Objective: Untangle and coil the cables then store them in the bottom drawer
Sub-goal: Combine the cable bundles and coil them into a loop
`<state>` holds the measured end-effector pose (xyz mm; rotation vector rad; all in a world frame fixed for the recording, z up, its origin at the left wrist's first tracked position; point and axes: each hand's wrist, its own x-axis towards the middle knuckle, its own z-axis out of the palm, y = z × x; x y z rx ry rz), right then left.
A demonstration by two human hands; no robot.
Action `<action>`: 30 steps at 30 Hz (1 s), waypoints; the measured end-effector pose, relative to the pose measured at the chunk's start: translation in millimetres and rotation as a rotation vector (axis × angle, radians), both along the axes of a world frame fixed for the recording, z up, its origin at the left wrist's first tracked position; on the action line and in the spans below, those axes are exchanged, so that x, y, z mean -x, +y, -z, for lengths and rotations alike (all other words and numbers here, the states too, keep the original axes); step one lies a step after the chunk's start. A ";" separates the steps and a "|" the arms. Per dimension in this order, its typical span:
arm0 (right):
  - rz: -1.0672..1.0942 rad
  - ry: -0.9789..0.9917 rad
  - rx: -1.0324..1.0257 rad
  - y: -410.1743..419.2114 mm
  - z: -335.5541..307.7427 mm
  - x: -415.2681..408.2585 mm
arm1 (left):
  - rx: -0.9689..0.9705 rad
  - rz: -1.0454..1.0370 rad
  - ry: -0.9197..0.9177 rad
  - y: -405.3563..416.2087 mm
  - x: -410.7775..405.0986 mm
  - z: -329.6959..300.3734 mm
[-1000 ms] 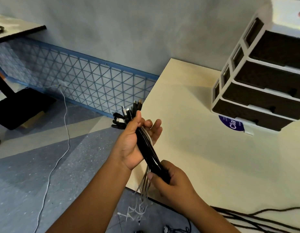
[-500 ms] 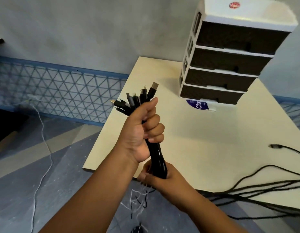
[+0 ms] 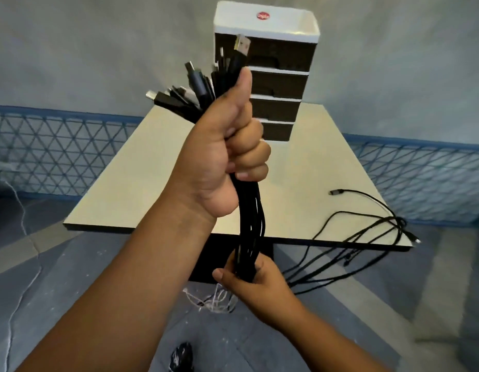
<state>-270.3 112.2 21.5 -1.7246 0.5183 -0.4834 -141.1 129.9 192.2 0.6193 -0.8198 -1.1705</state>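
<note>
A thick bundle of black cables [image 3: 251,224] runs upright between my two hands. My left hand [image 3: 225,162] is a fist around its upper part, and several plug ends [image 3: 195,87] fan out above the thumb. Lower down, my right hand [image 3: 249,280] pinches the same bundle near the table's front edge. Thin white cable strands [image 3: 214,302] hang below it. The cables' tails [image 3: 367,237] trail over the table's right front corner. A white drawer unit [image 3: 284,76] with dark drawers stands at the back of the table; its bottom drawer [image 3: 278,131] looks shut, partly hidden by my left hand.
The cream table [image 3: 141,189] has a dark front edge. A single loose cable end [image 3: 333,192] lies on its right side. Behind is a grey wall with blue lattice tiling [image 3: 58,151]. A white cord [image 3: 20,210] runs along the floor at left.
My view has swung right, so the drawer unit now stands straight ahead. My left hand closed from loose fingers into a fist on the bundle and lifted it. My right hand stays lower down.
</note>
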 end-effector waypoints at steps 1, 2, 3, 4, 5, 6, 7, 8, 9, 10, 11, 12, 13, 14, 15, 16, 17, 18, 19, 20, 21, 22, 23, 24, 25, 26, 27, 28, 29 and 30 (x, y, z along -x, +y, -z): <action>-0.004 0.025 0.038 -1.3 2.3 11.3 | 0.022 -0.006 -0.023 1.0 11.3 -8.2; -0.006 0.056 0.081 -2.2 5.2 20.8 | 0.032 -0.022 -0.047 1.9 21.8 -15.4; -0.007 0.095 0.123 -2.4 9.0 28.0 | 0.036 -0.043 -0.070 2.7 30.5 -21.0; -0.004 0.132 0.158 -2.0 11.9 36.1 | 0.037 -0.065 -0.091 3.0 40.5 -25.5; -0.001 0.159 0.179 -2.0 14.9 42.8 | 0.032 -0.086 -0.104 2.7 49.7 -28.6; 0.001 0.173 0.188 -1.6 17.3 48.7 | 0.023 -0.105 -0.107 1.9 58.2 -30.8; 0.005 0.175 0.185 -1.4 18.8 52.9 | 0.011 -0.120 -0.101 0.5 64.6 -32.2; 0.010 0.172 0.172 -2.1 19.5 55.6 | 0.006 -0.128 -0.085 -1.2 68.7 -33.8; 0.019 0.174 0.159 -2.2 19.0 58.7 | 0.012 -0.130 -0.063 -2.6 72.5 -35.8; 0.028 0.187 0.148 -2.7 16.8 60.7 | 0.030 -0.134 -0.036 -4.5 74.2 -38.4; 0.039 0.200 0.124 -3.0 13.4 62.2 | 0.053 -0.143 -0.015 -6.6 75.3 -41.5; 0.056 0.205 0.078 -3.2 9.4 62.7 | 0.069 -0.160 -0.005 -9.2 75.8 -45.0; 0.075 0.205 0.028 -4.3 6.1 61.5 | 0.075 -0.182 0.001 -12.4 75.6 -48.4; 0.095 0.212 -0.007 -5.5 2.8 60.5 | 0.074 -0.200 0.012 -15.6 76.3 -51.9; 0.116 0.217 -0.025 -6.8 -0.8 59.3 | 0.071 -0.215 0.032 -19.1 76.4 -55.2; 0.132 0.213 -0.037 -7.9 -4.5 57.4 | 0.072 -0.230 0.054 -22.5 75.1 -59.1; 0.142 0.188 -0.056 -9.2 -8.3 55.6 | 0.077 -0.250 0.073 -25.5 72.4 -63.3; 0.155 0.157 -0.082 -10.7 -11.6 54.3 | 0.088 -0.270 0.090 -27.9 68.0 -67.4; 0.166 0.121 -0.096 -12.8 -16.2 53.2 | 0.107 -0.289 0.107 -29.1 62.1 -72.7; 0.174 0.081 -0.101 -15.2 -21.5 53.5 | 0.128 -0.304 0.129 -29.5 55.9 -78.0; 0.170 0.044 -0.095 -18.1 -27.5 53.9 | 0.147 -0.319 0.150 -29.2 49.6 -84.2; 0.154 0.015 -0.085 -21.5 -33.5 54.7 | 0.159 -0.336 0.168 -29.0 43.8 -90.6; 0.128 0.000 -0.070 -25.3 -37.7 56.5 | 0.164 -0.353 0.182 -29.2 39.3 -96.6; 0.091 0.001 -0.051 -28.6 -41.7 57.6 | 0.171 -0.368 0.193 -28.8 35.3 -103.9; 0.060 0.026 -0.025 -31.5 -43.5 59.1 | 0.177 -0.378 0.207 -28.7 32.3 -110.4; 0.047 0.065 0.004 -34.3 -44.0 59.8 | 0.185 -0.385 0.222 -28.4 29.6 -117.6; 0.056 0.102 0.023 -36.3 -43.4 60.4 | 0.190 -0.390 0.236 -27.9 27.0 -124.4; 0.075 0.124 0.019 -38.2 -39.9 61.0 | 0.194 -0.394 0.248 -27.5 24.6 -129.7; 0.084 0.147 0.014 -40.3 -35.6 60.6 | 0.204 -0.393 0.259 -26.5 22.0 -135.7; 0.075 0.189 0.022 -42.3 -29.5 60.0 | 0.218 -0.387 0.273 -25.6 20.0 -141.1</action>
